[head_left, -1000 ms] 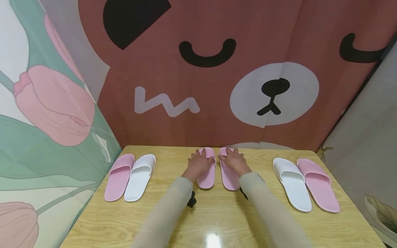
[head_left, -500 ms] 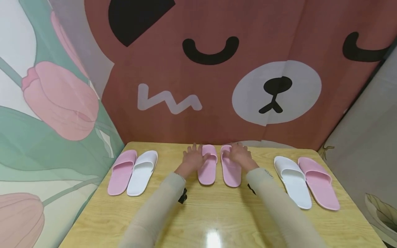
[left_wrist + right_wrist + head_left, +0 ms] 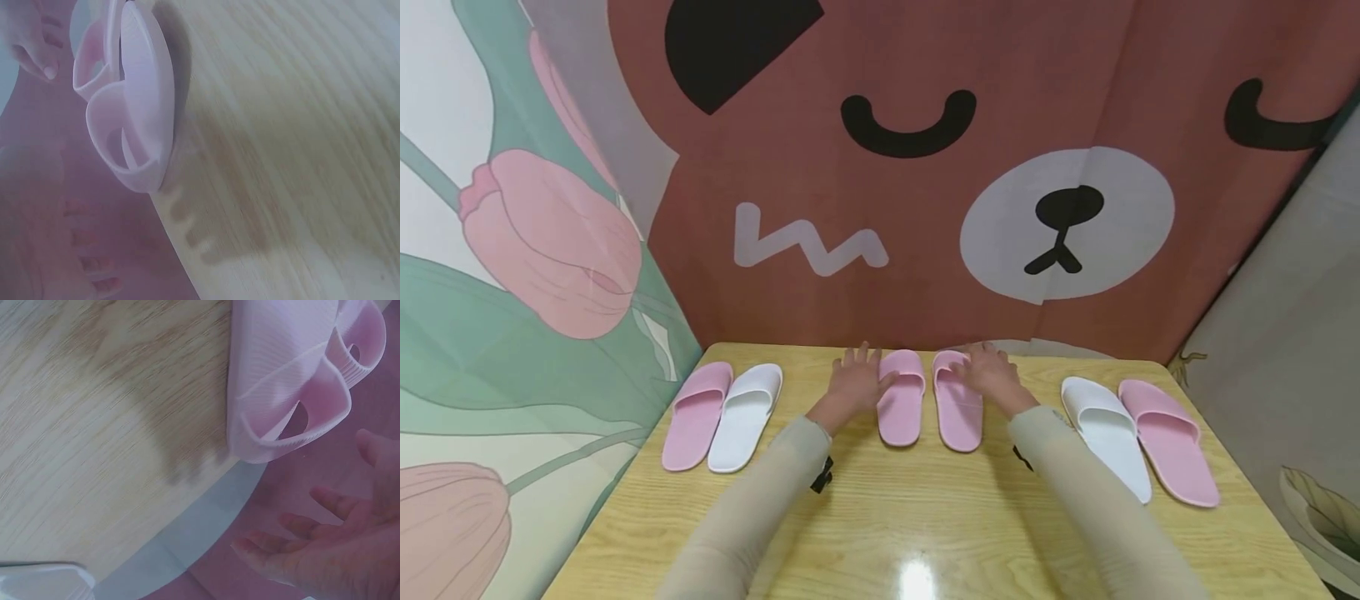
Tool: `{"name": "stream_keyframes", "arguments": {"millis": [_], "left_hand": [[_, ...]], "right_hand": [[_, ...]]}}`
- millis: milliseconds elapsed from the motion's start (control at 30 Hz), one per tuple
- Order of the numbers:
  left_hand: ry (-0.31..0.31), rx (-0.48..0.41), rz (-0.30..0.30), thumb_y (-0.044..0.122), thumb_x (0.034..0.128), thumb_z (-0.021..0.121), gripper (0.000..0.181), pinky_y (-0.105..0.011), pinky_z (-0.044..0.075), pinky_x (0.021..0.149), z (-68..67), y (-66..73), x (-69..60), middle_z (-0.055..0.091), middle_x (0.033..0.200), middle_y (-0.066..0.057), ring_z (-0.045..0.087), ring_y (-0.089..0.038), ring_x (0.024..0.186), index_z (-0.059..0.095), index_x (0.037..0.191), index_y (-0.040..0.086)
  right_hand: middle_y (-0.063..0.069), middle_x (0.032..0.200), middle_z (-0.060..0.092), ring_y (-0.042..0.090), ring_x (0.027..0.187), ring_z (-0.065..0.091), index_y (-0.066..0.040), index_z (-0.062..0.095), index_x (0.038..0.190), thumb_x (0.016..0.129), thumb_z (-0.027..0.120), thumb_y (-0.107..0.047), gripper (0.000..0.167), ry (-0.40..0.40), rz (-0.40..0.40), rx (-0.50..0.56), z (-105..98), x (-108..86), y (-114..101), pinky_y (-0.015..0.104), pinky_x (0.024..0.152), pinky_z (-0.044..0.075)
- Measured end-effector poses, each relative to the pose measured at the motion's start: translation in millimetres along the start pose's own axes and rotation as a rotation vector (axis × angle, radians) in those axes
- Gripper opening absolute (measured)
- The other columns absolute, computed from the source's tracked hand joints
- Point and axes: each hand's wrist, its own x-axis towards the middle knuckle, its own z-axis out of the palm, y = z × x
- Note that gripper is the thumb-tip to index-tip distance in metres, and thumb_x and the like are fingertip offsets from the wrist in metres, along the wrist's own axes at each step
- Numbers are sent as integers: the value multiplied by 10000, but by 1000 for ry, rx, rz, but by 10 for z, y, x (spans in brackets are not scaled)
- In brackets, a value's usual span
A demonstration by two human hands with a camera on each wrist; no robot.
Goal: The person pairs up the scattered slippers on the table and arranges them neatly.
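Two pink slippers stand side by side at the table's back edge in the head view, a left one (image 3: pixel 900 412) and a right one (image 3: pixel 959 421), toes toward the wall. My left hand (image 3: pixel 853 382) hovers beside the left slipper, fingers spread, thumb reaching over its strap. Over the right slipper's outer side is my right hand (image 3: pixel 991 375), fingers loosely extended and hiding part of its strap. A gap shows between my right hand (image 3: pixel 331 547) and the slipper (image 3: pixel 281 394) in the right wrist view. In the left wrist view my left hand (image 3: pixel 37 231) looks hazy and holds nothing.
At left on the wooden table (image 3: pixel 880 525) lie a pink slipper (image 3: pixel 696 417) and a white slipper (image 3: pixel 743 421). At right lie another white slipper (image 3: pixel 1101 425) and pink slipper (image 3: pixel 1168 442). A bear-print cloth (image 3: pixel 820 308) hangs behind the back edge.
Both hands have lifted off the middle pink slippers and moved outward, left hand to the left, right hand to the right. The middle slippers stay in nearly the same place.
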Motion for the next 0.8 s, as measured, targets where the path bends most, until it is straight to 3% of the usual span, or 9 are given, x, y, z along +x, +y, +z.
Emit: {"name": "stream_keyframes", "arguments": {"millis": [200, 533, 800], "left_hand": [[-12, 1, -17, 613, 1042, 326, 718, -603, 265, 1155, -13, -128, -54, 301, 1622, -173, 288, -426, 1462, 399, 1544, 106], [-27, -46, -61, 598, 1049, 317, 712, -628, 237, 1160, 20, -401, -201, 293, 1624, -193, 262, -443, 1472, 398, 1544, 93], [1, -43, -39, 595, 1050, 324, 712, -642, 259, 1139, 28, -517, -239, 309, 1610, -217, 277, -456, 1459, 419, 1527, 75]], "right_hand": [[275, 1624, 217, 577, 1443, 177, -44, 334, 1568, 1029, 507, -448, 696, 7, 7, -10, -45, -24, 75, 732, 1100, 243], [316, 1601, 218, 563, 1454, 165, -8, 347, 1548, 1040, 502, -438, 684, -8, 28, -54, -49, -105, 188, 718, 1123, 219], [330, 1592, 223, 568, 1452, 160, 9, 344, 1543, 1046, 489, -432, 680, 16, 20, -39, -103, -165, 288, 733, 1120, 196]]}}
